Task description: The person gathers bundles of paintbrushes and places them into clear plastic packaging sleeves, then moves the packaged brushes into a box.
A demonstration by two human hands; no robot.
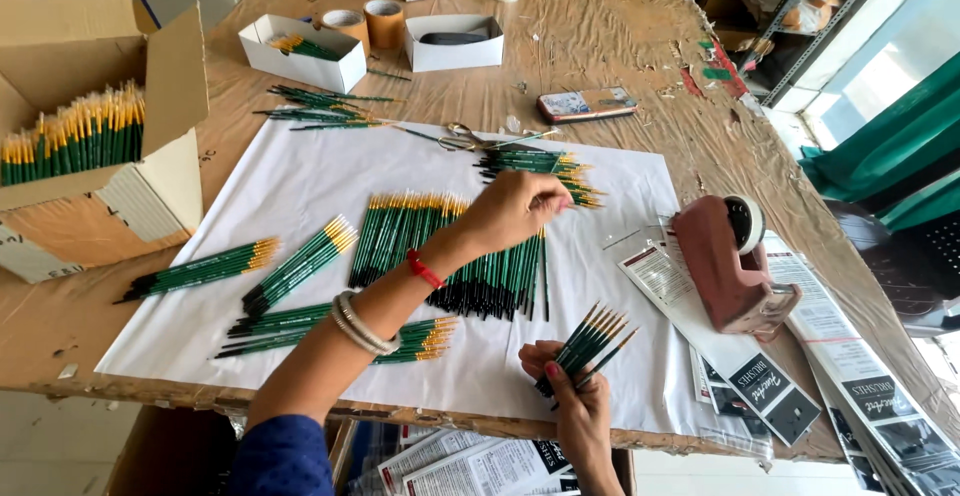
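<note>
A: Right hand (575, 401), near tabletop edge. What's in it?

B: Small fan of brushes (592, 341), green handles, yellow ferrules. Fingers wrapped tight round the dark tip ends, low in the fist; the yellow ends splay up and to the right, clear of the hand.

A: Left hand (515, 211)?

B: Reached across the white sheet (300, 171), arm crossing over from the lower left. It sits on the top end of the big row of brushes (455, 256) in the middle of the sheet. Fingers curled narrow, tips pinched together at the right side of the hand. Cannot tell if a brush is actually between them; the hand hides the contact.

A: So the row is under the palm?

B: Under and below it. Handles run down from the hand toward the near edge; the yellow ends left of the wrist are uncovered.

A: Surroundings?

B: Loose bundles (300, 266) left of the row, another bundle (540, 168) just beyond the left hand. Scissors (470, 138) at the sheet's far edge. Red tape dispenser (728, 261) right of the sheet, resting on printed sleeves (760, 376). Cardboard box (95, 126) far left, packed with upright brushes. Phone (586, 105) further back on the tabletop (620, 36).
</note>
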